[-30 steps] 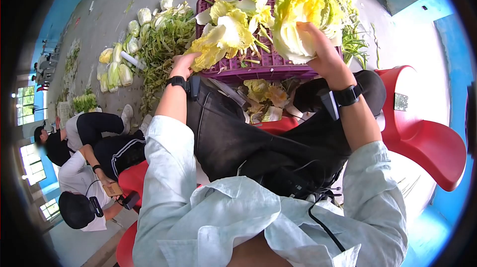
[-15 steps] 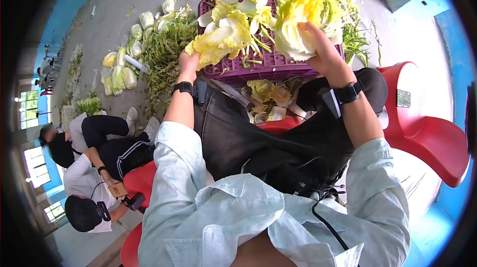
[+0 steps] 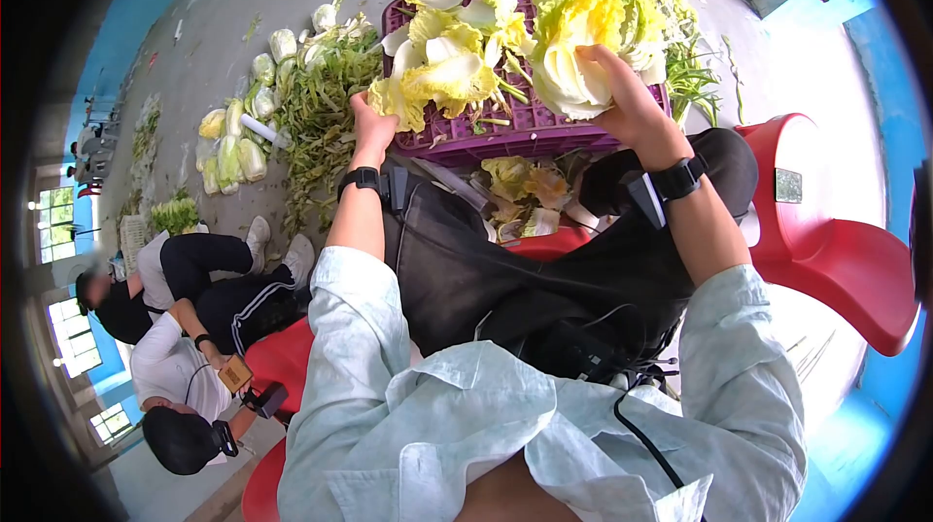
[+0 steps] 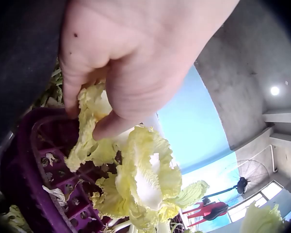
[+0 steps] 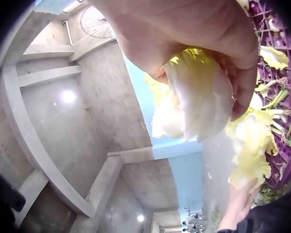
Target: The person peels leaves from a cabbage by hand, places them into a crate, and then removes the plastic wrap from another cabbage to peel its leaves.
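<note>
The left hand [image 3: 373,125] is now pinching a leaf [image 3: 397,109] lower against the loose leaves [image 3: 452,75] on the crate [image 3: 505,144]; the right hand [image 3: 637,109] is still gripping the cabbage [image 3: 567,87] over its right side, keeping them apart.

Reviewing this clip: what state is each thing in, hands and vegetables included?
Left hand: pinching a leaf.
Leaf: crinkled, held at its edge.
Right hand: gripping a cabbage.
Cabbage: held, yellow leaves showing.
Crate: bearing loose leaves.
Loose leaves: spread on the crate.
Greens: heaped on the floor.
Sleeves: rolled up.
</note>
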Demonstrator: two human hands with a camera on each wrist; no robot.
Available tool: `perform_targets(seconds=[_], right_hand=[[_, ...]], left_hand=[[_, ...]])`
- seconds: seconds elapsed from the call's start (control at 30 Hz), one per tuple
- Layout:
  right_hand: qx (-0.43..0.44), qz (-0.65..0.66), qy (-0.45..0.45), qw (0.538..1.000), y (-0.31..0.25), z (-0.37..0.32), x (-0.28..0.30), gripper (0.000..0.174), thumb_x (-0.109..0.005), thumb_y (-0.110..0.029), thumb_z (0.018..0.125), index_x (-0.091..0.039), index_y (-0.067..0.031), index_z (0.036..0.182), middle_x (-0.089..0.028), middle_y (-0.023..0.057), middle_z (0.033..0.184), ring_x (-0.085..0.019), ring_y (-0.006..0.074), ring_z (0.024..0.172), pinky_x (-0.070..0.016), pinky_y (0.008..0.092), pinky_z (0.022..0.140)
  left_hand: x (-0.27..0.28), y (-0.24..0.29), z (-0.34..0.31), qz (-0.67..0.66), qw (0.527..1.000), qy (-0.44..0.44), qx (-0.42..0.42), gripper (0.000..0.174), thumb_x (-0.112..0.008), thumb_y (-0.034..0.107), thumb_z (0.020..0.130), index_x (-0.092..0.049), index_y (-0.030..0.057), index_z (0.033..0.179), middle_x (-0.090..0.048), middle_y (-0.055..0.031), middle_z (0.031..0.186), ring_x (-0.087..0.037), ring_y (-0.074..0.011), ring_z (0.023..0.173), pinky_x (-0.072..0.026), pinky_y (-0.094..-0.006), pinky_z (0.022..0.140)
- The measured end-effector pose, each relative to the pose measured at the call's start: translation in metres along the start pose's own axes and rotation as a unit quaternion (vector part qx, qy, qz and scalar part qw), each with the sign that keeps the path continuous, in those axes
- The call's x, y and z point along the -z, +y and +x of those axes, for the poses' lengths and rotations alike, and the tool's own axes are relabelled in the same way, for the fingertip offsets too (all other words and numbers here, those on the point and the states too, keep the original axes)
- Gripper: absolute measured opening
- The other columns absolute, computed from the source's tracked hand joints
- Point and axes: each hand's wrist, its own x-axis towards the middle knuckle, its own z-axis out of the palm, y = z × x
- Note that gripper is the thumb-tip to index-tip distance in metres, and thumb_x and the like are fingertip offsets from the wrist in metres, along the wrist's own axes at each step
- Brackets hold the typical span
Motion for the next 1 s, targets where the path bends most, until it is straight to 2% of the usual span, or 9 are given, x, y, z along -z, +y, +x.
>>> perform_targets(seconds=[0.17, 0.2, 0.3, 0.43, 0.47, 0.57, 0.67, 0.8, 1.0], right_hand=[[0.002, 0.017, -0.012, 1.000, 0.001, 0.000, 0.000, 0.039, -0.059, -0.029, 0.100, -0.059, -0.0041, 0.130, -0.070, 0.0080, 0.121, -0.070, 0.0205, 0.108, -0.0579, 0.0361, 0.092], [0.000, 0.013, -0.008, 1.000, 0.001, 0.001, 0.000, 0.039, -0.059, -0.029, 0.100, -0.059, -0.0043, 0.130, -0.070, 0.0079, 0.120, -0.070, 0.0203, 0.108, -0.0580, 0.0363, 0.092], [-0.004, 0.003, 0.004, 1.000, 0.001, 0.004, 0.004, 0.038, -0.058, -0.029, 0.101, -0.059, -0.0043, 0.130, -0.071, 0.0084, 0.121, -0.071, 0.0208, 0.108, -0.0583, 0.0370, 0.092], [-0.007, -0.005, 0.015, 1.000, 0.000, 0.004, 0.004, 0.037, -0.056, -0.027, 0.103, -0.058, -0.0034, 0.130, -0.071, 0.0100, 0.121, -0.071, 0.0225, 0.108, -0.0588, 0.0382, 0.094], [-0.007, -0.007, 0.018, 1.000, 0.000, 0.003, 0.003, 0.037, -0.056, -0.027, 0.102, -0.057, -0.0033, 0.131, -0.071, 0.0100, 0.121, -0.071, 0.0226, 0.108, -0.0589, 0.0384, 0.094], [-0.009, -0.016, 0.012, 1.000, 0.000, 0.006, 0.007, 0.040, -0.060, -0.031, 0.099, -0.058, -0.0059, 0.131, -0.070, 0.0076, 0.120, -0.071, 0.0205, 0.106, -0.0604, 0.0370, 0.087], [0.014, -0.006, 0.027, 1.000, 0.000, 0.007, 0.008, 0.040, -0.060, -0.030, 0.099, -0.058, -0.0052, 0.130, -0.070, 0.0082, 0.119, -0.071, 0.0207, 0.106, -0.0606, 0.0380, 0.087], [0.026, -0.010, 0.034, 0.999, -0.010, -0.001, 0.004, 0.040, -0.060, -0.026, 0.098, -0.056, -0.0035, 0.131, -0.069, 0.0095, 0.120, -0.072, 0.0221, 0.104, -0.0617, 0.0385, 0.085], [0.082, -0.087, 0.048, 0.992, -0.006, 0.003, 0.005, 0.043, -0.064, -0.023, 0.095, -0.055, -0.0048, 0.133, -0.069, 0.0098, 0.117, -0.072, 0.0214, 0.100, -0.0621, 0.0376, 0.082]], left_hand=[[0.002, -0.002, 0.006, -0.036, 0.989, 0.142, 0.017, 0.058, -0.063, -0.004, 0.083, -0.041, -0.0012, 0.136, -0.056, -0.0196, 0.132, -0.059, -0.0293, 0.120, -0.0468, -0.0380, 0.102], [0.000, -0.015, 0.016, -0.079, 0.980, 0.181, 0.015, 0.050, -0.061, -0.002, 0.085, -0.045, -0.0028, 0.133, -0.059, -0.0189, 0.127, -0.063, -0.0274, 0.111, -0.0514, -0.0372, 0.095], [0.007, -0.028, 0.025, -0.182, 0.960, 0.213, -0.003, 0.047, -0.060, 0.004, 0.088, -0.046, -0.0023, 0.132, -0.062, -0.0209, 0.125, -0.063, -0.0324, 0.114, -0.0467, -0.0417, 0.102], [0.013, 0.000, 0.004, -0.262, 0.924, 0.278, 0.031, 0.044, -0.055, 0.001, 0.089, -0.046, -0.0039, 0.132, -0.063, -0.0187, 0.119, -0.066, -0.0250, 0.099, -0.0519, -0.0362, 0.088], [0.015, 0.004, 0.001, -0.286, 0.920, 0.267, 0.028, 0.043, -0.055, -0.001, 0.089, -0.046, -0.0046, 0.131, -0.063, -0.0163, 0.118, -0.066, -0.0213, 0.095, -0.0526, -0.0337, 0.082], [0.016, 0.004, 0.000, -0.338, 0.910, 0.240, -0.008, 0.042, -0.057, -0.001, 0.091, -0.047, -0.0027, 0.131, -0.063, -0.0144, 0.120, -0.066, -0.0194, 0.097, -0.0534, -0.0321, 0.080], [0.016, 0.019, -0.018, -0.354, 0.917, 0.180, -0.042, 0.039, -0.060, 0.000, 0.093, -0.051, -0.0003, 0.131, -0.065, -0.0109, 0.121, -0.067, -0.0173, 0.097, -0.0546, -0.0299, 0.078], [0.037, 0.036, -0.034, -0.301, 0.950, -0.015, -0.081, 0.037, -0.065, 0.002, 0.094, -0.060, 0.0016, 0.131, -0.069, -0.0081, 0.121, -0.068, -0.0150, 0.099, -0.0558, -0.0282, 0.077], [0.064, 0.118, -0.073, -0.187, 0.933, -0.285, -0.116, 0.038, -0.067, 0.003, 0.094, -0.059, -0.0005, 0.131, -0.068, -0.0068, 0.124, -0.065, -0.0139, 0.111, -0.0523, -0.0298, 0.096]])
